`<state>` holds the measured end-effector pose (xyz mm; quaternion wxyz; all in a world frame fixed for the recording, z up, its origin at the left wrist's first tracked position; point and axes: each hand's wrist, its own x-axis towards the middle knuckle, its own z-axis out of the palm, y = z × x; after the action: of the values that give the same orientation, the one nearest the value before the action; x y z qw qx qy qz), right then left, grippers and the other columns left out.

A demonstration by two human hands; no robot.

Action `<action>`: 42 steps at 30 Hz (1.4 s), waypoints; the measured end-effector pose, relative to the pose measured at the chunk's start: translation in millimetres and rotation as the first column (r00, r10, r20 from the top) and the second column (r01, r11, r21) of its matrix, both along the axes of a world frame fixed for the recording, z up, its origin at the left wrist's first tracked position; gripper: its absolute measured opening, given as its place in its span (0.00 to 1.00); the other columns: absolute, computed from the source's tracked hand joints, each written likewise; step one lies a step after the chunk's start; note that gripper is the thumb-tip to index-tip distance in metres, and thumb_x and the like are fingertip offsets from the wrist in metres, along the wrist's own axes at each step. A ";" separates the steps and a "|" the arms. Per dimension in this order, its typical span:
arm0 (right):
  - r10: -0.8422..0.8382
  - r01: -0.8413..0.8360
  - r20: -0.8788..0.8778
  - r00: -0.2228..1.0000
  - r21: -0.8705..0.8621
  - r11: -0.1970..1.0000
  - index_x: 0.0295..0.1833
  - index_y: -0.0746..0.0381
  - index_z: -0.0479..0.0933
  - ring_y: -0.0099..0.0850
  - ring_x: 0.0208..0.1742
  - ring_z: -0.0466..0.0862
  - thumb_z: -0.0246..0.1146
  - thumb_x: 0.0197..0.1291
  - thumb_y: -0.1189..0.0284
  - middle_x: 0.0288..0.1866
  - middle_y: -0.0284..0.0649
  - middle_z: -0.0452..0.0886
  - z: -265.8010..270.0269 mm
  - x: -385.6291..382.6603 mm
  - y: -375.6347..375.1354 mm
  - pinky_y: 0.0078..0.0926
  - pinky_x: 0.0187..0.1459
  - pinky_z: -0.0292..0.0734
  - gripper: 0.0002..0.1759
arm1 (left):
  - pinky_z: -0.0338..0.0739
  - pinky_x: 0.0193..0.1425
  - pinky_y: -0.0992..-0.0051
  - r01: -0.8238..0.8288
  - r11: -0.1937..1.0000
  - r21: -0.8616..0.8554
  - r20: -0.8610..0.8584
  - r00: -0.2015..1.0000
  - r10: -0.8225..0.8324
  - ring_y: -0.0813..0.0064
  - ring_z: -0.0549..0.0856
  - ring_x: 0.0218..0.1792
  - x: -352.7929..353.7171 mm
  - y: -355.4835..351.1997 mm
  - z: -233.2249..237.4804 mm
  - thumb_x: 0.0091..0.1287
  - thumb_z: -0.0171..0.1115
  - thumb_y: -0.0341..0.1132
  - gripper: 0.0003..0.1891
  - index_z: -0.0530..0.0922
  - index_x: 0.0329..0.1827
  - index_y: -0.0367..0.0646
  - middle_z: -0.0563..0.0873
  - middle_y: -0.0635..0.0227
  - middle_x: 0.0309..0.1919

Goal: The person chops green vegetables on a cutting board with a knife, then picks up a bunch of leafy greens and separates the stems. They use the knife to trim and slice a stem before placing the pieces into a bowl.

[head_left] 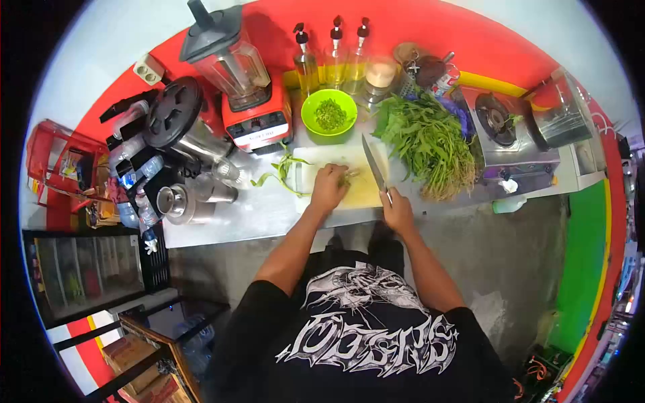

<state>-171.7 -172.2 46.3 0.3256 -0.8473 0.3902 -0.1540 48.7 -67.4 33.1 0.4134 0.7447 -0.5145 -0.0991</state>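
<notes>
My left hand [328, 188] presses down on a small bunch of green stems [349, 176] lying on a pale cutting board [365, 191]. My right hand [398, 211] grips the handle of a kitchen knife [373, 163], its blade angled up and away over the board, just right of the stems. A few loose green stems [282, 171] trail off the board's left end. Behind the board stands a green bowl [328, 113] with chopped greens in it. A big pile of leafy greens [430, 144] lies to the right.
On the grey counter [235, 218], a red-based blender [243, 80] and metal jars [185, 201] stand at the left. Oil bottles [334, 57] line the red back wall. A gas stove [507, 131] sits at the right. Shelves and crates are at lower left.
</notes>
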 end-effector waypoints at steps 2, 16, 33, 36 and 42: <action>-0.043 0.042 0.021 0.999 0.045 0.998 0.45 0.67 0.76 0.63 0.31 0.80 0.57 0.75 0.54 0.26 0.59 0.78 5.6 -5.9 -3.2 0.55 0.33 0.70 0.24 | 0.76 0.62 0.58 -0.003 0.996 0.089 0.008 1.000 0.002 0.51 0.80 0.54 -3.8 -7.8 1.7 0.54 0.72 0.27 0.21 0.85 0.54 0.44 0.83 0.56 0.50; 0.015 -0.024 0.065 0.998 0.139 0.990 0.38 0.70 0.75 0.51 0.22 0.77 0.59 0.74 0.57 0.23 0.54 0.75 10.4 -18.2 -58.6 0.45 0.28 0.68 0.23 | 0.84 0.49 0.56 -0.029 0.973 0.229 -0.058 0.997 0.043 0.50 0.88 0.40 -11.1 -50.3 1.4 0.61 0.65 0.30 0.09 0.86 0.43 0.40 0.87 0.50 0.40; 0.037 -0.082 0.184 0.982 0.241 0.967 0.34 0.67 0.68 0.43 0.22 0.70 0.60 0.74 0.57 0.22 0.49 0.68 32.4 -11.0 -169.0 0.42 0.29 0.64 0.24 | 0.84 0.44 0.64 -0.233 0.970 0.069 -0.335 0.911 0.242 0.58 0.90 0.38 23.8 -180.4 27.0 0.61 0.67 0.26 0.09 0.85 0.44 0.34 0.89 0.52 0.36; 0.029 -0.071 0.156 0.987 0.271 0.960 0.34 0.67 0.70 0.37 0.22 0.68 0.60 0.74 0.56 0.21 0.45 0.68 32.5 -15.6 -175.7 0.39 0.29 0.65 0.24 | 0.82 0.49 0.52 -0.286 0.956 0.065 -0.048 0.956 0.289 0.44 0.87 0.40 35.1 -204.2 7.3 0.60 0.64 0.25 0.10 0.86 0.43 0.38 0.87 0.44 0.38; 0.075 -0.124 0.155 0.985 0.331 0.935 0.33 0.65 0.67 0.34 0.21 0.62 0.59 0.75 0.53 0.21 0.42 0.63 26.7 -33.2 -187.3 0.41 0.29 0.61 0.26 | 0.83 0.49 0.56 -0.369 0.915 0.166 0.034 0.929 0.368 0.46 0.89 0.40 27.0 -223.4 18.4 0.60 0.67 0.28 0.09 0.88 0.42 0.38 0.89 0.48 0.38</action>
<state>-204.8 -359.5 73.1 0.5007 -0.7843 0.3437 -0.1268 75.6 -290.8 51.5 0.3591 0.8609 -0.3551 -0.0622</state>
